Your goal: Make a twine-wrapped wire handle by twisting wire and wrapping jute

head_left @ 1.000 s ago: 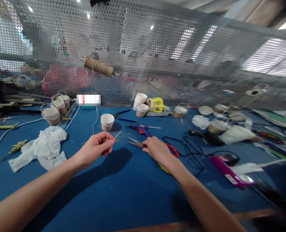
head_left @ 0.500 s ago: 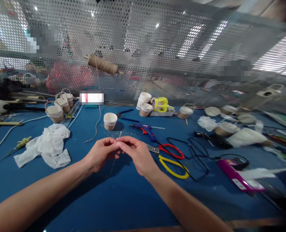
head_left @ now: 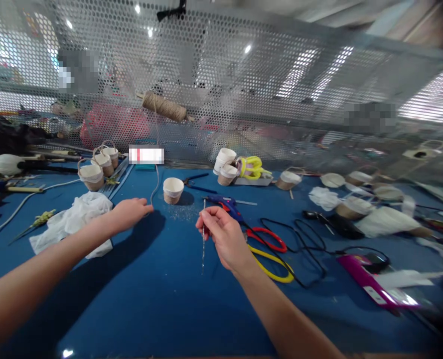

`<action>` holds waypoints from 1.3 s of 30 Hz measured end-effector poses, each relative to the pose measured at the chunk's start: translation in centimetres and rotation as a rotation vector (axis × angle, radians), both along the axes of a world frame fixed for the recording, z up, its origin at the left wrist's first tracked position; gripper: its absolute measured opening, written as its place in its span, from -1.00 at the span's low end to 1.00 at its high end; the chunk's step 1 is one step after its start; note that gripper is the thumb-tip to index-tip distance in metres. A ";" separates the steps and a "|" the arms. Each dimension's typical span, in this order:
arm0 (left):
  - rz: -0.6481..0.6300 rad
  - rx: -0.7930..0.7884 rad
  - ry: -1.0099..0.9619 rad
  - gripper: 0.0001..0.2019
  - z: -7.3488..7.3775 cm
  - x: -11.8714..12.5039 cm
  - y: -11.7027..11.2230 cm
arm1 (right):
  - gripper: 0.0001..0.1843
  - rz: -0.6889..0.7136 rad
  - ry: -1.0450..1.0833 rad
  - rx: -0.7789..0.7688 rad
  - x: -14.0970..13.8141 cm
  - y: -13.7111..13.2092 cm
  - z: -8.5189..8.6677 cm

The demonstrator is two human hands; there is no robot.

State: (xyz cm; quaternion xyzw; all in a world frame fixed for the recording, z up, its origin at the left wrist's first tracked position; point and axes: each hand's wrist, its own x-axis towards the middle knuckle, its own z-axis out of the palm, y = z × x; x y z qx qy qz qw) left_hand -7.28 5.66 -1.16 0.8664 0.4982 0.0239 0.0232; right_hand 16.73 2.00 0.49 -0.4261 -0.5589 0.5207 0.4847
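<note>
My right hand (head_left: 223, 232), fingers pinched, holds a thin silvery strand (head_left: 203, 254) upright over the blue table; it pokes out above and below the fingertips. To the left, my left hand (head_left: 129, 215) is stretched out with its fingers over the lower end of a thin cord (head_left: 156, 184). Whether it touches the cord I cannot tell. Between and beyond the hands stands a small white-lined cup (head_left: 173, 190) with a brown base, sparkly bits scattered before it. A blue glue gun (head_left: 228, 205) lies just behind my right hand, and scissors (head_left: 269, 264) with red and yellow handles lie beside it.
White crumpled cloth (head_left: 81, 214) lies under my left forearm. Handled cups (head_left: 91, 177) stand at the back left; pliers (head_left: 201, 184) lie behind the cup. A black cable (head_left: 299, 227) loops toward a purple device (head_left: 370, 281). A twine spool (head_left: 164, 106) hangs on the perforated screen.
My hands have come apart: the left moved left to the cord, leaving the silvery strand in my right hand, which shifted slightly right. The view tilted slightly.
</note>
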 end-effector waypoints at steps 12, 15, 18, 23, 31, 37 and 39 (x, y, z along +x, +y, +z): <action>-0.282 0.103 -0.016 -0.83 -2.6 -0.9 1.4 | -0.77 0.042 -0.017 -0.011 0.3 0.0 -1.4; -0.291 0.101 -0.101 -0.86 -2.0 -0.6 1.6 | -0.77 0.037 -0.012 0.000 0.3 -0.1 -1.5; -0.216 0.126 -0.216 -0.87 -0.3 0.2 1.1 | -0.77 0.026 -0.015 0.011 0.3 0.0 -1.4; -0.038 0.099 -0.581 -0.94 5.0 3.8 -3.3 | -0.78 -0.029 -0.078 0.080 0.5 0.1 -1.4; -0.106 -0.843 -1.301 -0.83 5.1 11.6 -9.9 | -0.76 -0.108 -0.046 0.040 0.7 -0.1 -0.5; 0.130 -1.590 -1.567 -0.66 -0.4 13.4 -11.2 | -0.76 -0.113 0.032 0.081 1.2 0.3 -0.8; 0.114 -1.682 -1.465 -0.64 -0.9 13.4 -11.5 | -0.77 -0.089 0.008 0.086 1.2 0.2 -0.8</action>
